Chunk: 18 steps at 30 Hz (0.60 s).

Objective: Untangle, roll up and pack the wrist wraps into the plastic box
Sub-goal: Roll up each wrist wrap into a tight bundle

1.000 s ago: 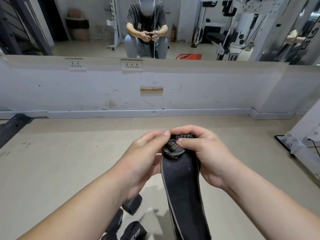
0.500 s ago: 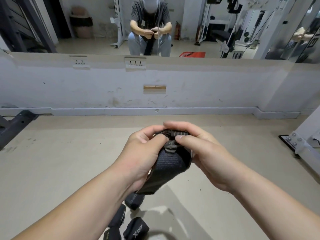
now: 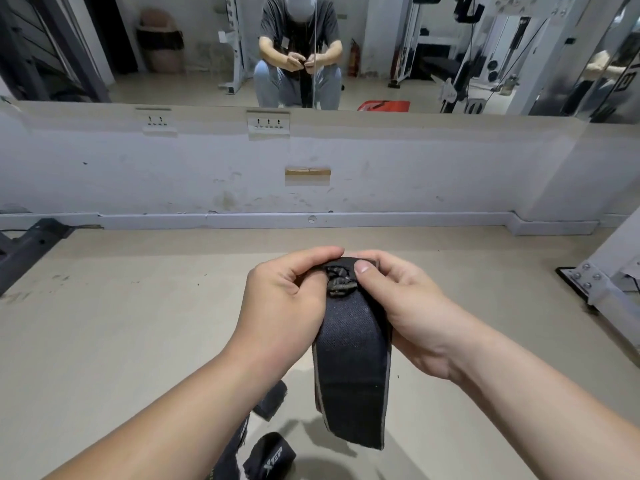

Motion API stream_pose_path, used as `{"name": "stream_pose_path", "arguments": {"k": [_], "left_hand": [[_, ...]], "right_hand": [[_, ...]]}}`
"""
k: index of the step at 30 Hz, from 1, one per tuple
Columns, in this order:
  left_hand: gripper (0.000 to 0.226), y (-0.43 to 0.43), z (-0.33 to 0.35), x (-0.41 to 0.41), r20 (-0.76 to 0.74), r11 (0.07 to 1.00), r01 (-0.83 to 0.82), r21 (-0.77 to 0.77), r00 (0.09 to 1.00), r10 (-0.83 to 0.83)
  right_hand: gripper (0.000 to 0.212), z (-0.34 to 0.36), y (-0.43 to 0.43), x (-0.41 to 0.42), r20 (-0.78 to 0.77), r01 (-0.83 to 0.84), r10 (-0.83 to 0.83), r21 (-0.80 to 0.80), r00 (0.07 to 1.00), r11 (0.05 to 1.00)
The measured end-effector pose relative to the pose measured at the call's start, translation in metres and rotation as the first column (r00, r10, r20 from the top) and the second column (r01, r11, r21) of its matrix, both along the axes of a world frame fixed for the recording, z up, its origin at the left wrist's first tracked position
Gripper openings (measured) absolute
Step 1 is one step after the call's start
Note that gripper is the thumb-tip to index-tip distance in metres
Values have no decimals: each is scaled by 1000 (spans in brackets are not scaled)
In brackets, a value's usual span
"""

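Head view, entries by size.

Beige smooth floor (image 3: pixel 121 341): one.

White scuffed low wall (image 3: pixel 415 174): one, no writing legible.

Wall mirror (image 3: pixel 381 46): one, above the wall, reflecting a seated person (image 3: pixel 299 57) with both hands together at knee height.

Left hand (image 3: pixel 284 306) and right hand (image 3: pixel 408 306): two, raised side by side over the floor. Each pinches the top end of the strap between thumb and curled fingers.

Long black woven wrist wrap with grey edges (image 3: pixel 351 358): one, held in the air between the hands. Its length hangs straight down, lower end free above the floor. A bunched dark cord loop (image 3: pixel 337 282) sits at the gripped end.

Black rolled wrist wraps on the floor: three counted, near the left forearm. One is plain (image 3: pixel 272 400). One bears white lettering, seemingly "XTEP" (image 3: pixel 270 457). One is partly hidden by the arm (image 3: pixel 235 448).

White socket plates: two, on the wall (image 3: pixel 159 123) (image 3: pixel 268 123).
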<state>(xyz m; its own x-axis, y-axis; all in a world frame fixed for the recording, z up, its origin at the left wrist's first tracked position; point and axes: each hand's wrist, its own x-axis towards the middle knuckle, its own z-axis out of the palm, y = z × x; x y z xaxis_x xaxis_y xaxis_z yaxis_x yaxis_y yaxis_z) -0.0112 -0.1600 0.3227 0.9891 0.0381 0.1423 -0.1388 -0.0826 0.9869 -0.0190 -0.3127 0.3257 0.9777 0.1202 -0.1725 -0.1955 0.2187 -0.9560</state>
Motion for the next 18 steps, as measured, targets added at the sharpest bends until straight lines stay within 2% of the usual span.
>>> {"name": "stream_pose_path", "arguments": {"k": [4, 8, 15, 18], "left_hand": [[44, -1, 5, 0, -167, 985, 32, -170, 984, -61], [33, 4, 11, 2, -293, 901, 117, -419, 921, -256], [33, 14, 9, 3, -328, 880, 380, -283, 824, -462], [23, 17, 8, 3, -298, 894, 383, -231, 847, -440]], "right_hand": [[20, -5, 2, 1, 113, 89, -76, -121, 991, 989], [28, -4, 0, 4, 234, 176, -118, -246, 965, 953], [42, -1, -1, 2, 359, 210, -73, -358, 930, 910], [42, -3, -1, 0, 318, 171, -52, -360, 947, 917]]}}
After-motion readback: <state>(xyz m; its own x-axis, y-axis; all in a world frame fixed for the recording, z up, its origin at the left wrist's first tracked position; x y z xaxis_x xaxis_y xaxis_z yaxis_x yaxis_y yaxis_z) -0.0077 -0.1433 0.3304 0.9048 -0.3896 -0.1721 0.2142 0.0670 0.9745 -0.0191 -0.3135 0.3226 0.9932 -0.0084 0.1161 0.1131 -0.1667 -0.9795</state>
